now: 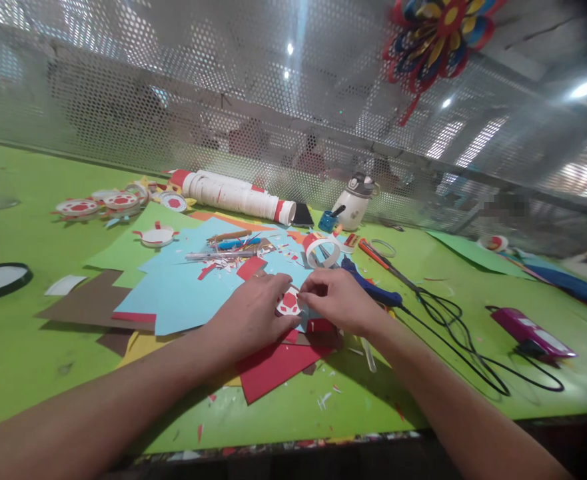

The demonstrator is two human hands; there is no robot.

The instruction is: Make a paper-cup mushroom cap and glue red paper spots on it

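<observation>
A small white paper disc with red shapes (289, 301) is held low over the stacked coloured sheets. My left hand (253, 310) grips it from the left, thumb below and fingers above. At the disc's right edge my right hand (336, 297) is closed in a pinch; whatever sits between its fingertips is too small to make out. Under both hands lie light blue paper (183, 300) and red paper (273, 370). Beyond them are a wooden-handled tool (230, 236), a blue-handled tool (240, 245) and paper scraps. A white paper ring (322, 252) stands behind my right hand.
A blue glue gun (373, 285) and an orange-handled tool (373, 255) with black cords lie right, near a magenta power box (530, 331). White paper rolls (233, 193), a blue jar (328, 221) and a flask (356, 202) stand behind. Finished-looking red-white discs (78, 209) sit left.
</observation>
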